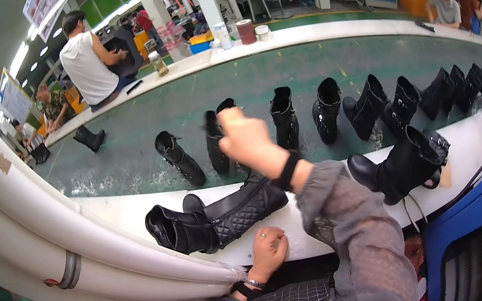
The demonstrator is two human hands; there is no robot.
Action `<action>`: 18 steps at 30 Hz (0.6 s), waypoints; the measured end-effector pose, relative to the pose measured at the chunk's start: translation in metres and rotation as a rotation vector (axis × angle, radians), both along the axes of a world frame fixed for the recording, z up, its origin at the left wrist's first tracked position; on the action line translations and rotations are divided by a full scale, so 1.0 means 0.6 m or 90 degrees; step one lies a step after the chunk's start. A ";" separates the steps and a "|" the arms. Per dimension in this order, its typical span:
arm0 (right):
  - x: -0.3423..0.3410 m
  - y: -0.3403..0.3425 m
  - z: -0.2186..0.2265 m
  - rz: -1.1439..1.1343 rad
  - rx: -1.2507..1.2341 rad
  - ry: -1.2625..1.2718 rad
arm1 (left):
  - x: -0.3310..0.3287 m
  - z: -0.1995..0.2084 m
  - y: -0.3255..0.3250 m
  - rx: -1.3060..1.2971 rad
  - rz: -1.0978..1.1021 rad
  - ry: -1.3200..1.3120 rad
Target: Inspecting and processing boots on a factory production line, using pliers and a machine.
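My right hand (pixel 245 142) reaches out over the green conveyor belt, smeared by motion. Its fingers are closed at the top of a black ankle boot (pixel 215 149), whose upper edge is blurred too; the exact grip is partly hidden. Close to my body, my left hand (pixel 268 254) rests in a loose fist by the white ledge, with nothing visible in it. Beside it a tall black boot with a quilted shaft (pixel 247 209) lies on the ledge. Against that boot is a shorter black boot (pixel 180 229), its opening facing left.
Several black boots (pixel 326 110) stand in a row along the green belt (pixel 251 88). Another pair (pixel 398 164) stands on the ledge at right, by a blue chair (pixel 477 222). Thick white pipes (pixel 108 256) curve at lower left. A person in white (pixel 86 64) sits across the belt.
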State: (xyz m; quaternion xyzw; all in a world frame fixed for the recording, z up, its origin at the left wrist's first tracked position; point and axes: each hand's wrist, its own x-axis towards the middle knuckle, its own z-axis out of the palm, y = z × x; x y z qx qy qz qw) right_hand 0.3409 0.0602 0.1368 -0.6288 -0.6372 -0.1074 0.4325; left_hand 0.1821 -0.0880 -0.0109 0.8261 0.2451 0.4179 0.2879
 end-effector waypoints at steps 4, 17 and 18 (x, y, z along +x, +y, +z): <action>0.122 -0.014 -0.019 -0.159 -0.280 -0.014 | 0.003 -0.002 -0.002 0.055 0.015 0.036; 0.225 0.049 0.071 0.104 -0.277 -0.092 | -0.009 0.012 0.003 -0.091 -0.012 0.046; 0.237 0.051 0.099 0.117 -0.324 -0.079 | -0.008 0.015 0.005 -0.097 -0.006 0.054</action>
